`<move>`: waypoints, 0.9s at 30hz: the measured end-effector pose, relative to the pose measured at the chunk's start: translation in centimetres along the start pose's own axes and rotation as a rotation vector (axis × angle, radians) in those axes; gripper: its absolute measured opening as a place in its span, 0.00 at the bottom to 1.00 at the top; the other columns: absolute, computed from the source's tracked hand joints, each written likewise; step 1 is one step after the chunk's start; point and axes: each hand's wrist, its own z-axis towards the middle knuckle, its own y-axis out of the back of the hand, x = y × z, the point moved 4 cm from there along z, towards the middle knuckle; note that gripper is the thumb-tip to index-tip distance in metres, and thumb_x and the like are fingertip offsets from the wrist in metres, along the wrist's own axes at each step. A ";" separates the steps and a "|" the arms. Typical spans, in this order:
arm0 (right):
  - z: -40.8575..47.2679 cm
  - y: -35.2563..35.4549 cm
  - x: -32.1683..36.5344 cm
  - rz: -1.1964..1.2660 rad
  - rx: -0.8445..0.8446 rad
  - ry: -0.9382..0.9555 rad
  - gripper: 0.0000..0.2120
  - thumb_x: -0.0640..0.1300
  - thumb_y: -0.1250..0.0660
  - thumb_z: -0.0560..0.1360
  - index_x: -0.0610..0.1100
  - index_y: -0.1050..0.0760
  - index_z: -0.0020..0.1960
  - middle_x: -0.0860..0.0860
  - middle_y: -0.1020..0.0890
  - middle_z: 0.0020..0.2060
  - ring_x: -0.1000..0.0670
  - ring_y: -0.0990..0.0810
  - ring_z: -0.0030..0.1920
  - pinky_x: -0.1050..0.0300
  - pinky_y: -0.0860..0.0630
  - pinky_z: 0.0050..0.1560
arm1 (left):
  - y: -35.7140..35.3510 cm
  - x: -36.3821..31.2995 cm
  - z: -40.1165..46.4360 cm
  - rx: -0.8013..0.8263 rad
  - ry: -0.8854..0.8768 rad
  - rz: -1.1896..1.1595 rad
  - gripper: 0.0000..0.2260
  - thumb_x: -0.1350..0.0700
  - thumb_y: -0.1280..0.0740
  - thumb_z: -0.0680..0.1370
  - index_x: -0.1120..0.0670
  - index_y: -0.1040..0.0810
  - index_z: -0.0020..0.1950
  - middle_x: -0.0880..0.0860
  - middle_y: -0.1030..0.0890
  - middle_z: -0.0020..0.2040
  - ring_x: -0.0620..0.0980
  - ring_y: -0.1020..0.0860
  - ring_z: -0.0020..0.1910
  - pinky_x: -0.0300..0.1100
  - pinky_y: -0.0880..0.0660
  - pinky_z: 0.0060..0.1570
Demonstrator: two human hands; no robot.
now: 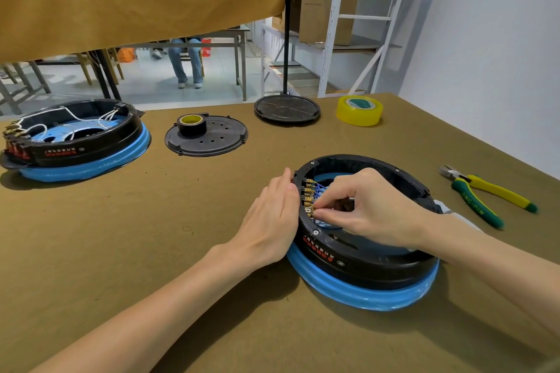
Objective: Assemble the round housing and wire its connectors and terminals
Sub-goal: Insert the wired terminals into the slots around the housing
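A round black housing [360, 263] on a blue base ring [363, 297] lies in front of me on the brown table. A row of brass terminals [309, 194] with blue wires lines its inner left wall. My left hand [269, 221] rests flat against the housing's outer left side, fingers together. My right hand [366, 206] reaches inside, its thumb and forefinger pinched on a small connector at the lowest terminal [310, 211]. A second housing [78, 136] with white wires and red connectors sits at the far left.
A black perforated cover [212, 142] carries a black tape roll [192, 124]. Another black cover [287, 109] and a yellow tape roll [359, 110] lie near the far edge. Green-and-yellow pliers [485, 194] lie to the right. A person's legs [185, 60] show beyond the table.
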 end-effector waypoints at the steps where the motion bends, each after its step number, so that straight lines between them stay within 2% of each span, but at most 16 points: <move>1: 0.0 0.0 0.1 -0.004 0.006 -0.003 0.05 0.43 0.25 0.77 0.47 0.12 0.52 0.60 0.15 0.42 0.60 0.17 0.45 0.69 0.23 0.46 | 0.0 0.0 0.0 -0.001 0.001 0.007 0.35 0.36 0.61 0.80 0.50 0.52 0.85 0.49 0.44 0.84 0.33 0.48 0.69 0.34 0.50 0.68; 4: 0.4 0.2 0.6 -0.034 0.036 -0.019 0.05 0.44 0.26 0.77 0.46 0.12 0.51 0.58 0.14 0.41 0.59 0.17 0.44 0.65 0.21 0.47 | 0.1 -0.1 0.0 -0.001 -0.002 0.021 0.33 0.38 0.60 0.82 0.50 0.53 0.85 0.49 0.45 0.84 0.33 0.48 0.69 0.34 0.51 0.68; 8: 1.0 0.1 1.2 -0.109 0.087 -0.068 0.06 0.46 0.28 0.78 0.46 0.12 0.51 0.57 0.14 0.41 0.60 0.17 0.44 0.63 0.21 0.51 | 0.1 -0.1 0.0 -0.001 0.005 0.016 0.36 0.36 0.61 0.79 0.50 0.53 0.85 0.49 0.45 0.85 0.32 0.48 0.70 0.34 0.50 0.69; 12: 1.8 0.2 1.6 -0.183 0.121 -0.130 0.05 0.47 0.27 0.78 0.47 0.12 0.48 0.56 0.14 0.37 0.58 0.17 0.39 0.60 0.19 0.46 | -0.1 -0.1 0.0 -0.010 0.012 0.008 0.36 0.37 0.61 0.79 0.50 0.53 0.85 0.48 0.45 0.84 0.33 0.47 0.70 0.35 0.50 0.70; 16: 2.0 0.0 2.0 -0.268 0.119 -0.123 0.05 0.46 0.27 0.78 0.47 0.12 0.48 0.53 0.14 0.38 0.55 0.17 0.39 0.53 0.18 0.48 | -0.1 -0.1 0.0 -0.020 0.014 -0.005 0.36 0.37 0.61 0.79 0.51 0.52 0.85 0.49 0.44 0.84 0.35 0.45 0.74 0.36 0.49 0.71; 23: 1.4 -0.1 2.2 -0.263 0.113 -0.103 0.06 0.46 0.28 0.79 0.47 0.12 0.49 0.54 0.14 0.39 0.56 0.17 0.40 0.56 0.19 0.49 | -0.2 -0.2 0.0 -0.018 0.023 -0.012 0.35 0.38 0.61 0.80 0.51 0.53 0.85 0.49 0.46 0.85 0.42 0.46 0.80 0.36 0.51 0.72; 27: 1.8 -0.4 1.9 -0.256 0.127 -0.163 0.06 0.45 0.28 0.79 0.46 0.13 0.48 0.53 0.14 0.38 0.55 0.17 0.39 0.54 0.18 0.48 | -0.2 0.0 0.1 0.004 0.021 0.014 0.36 0.37 0.61 0.79 0.50 0.55 0.85 0.48 0.47 0.85 0.35 0.47 0.75 0.36 0.52 0.71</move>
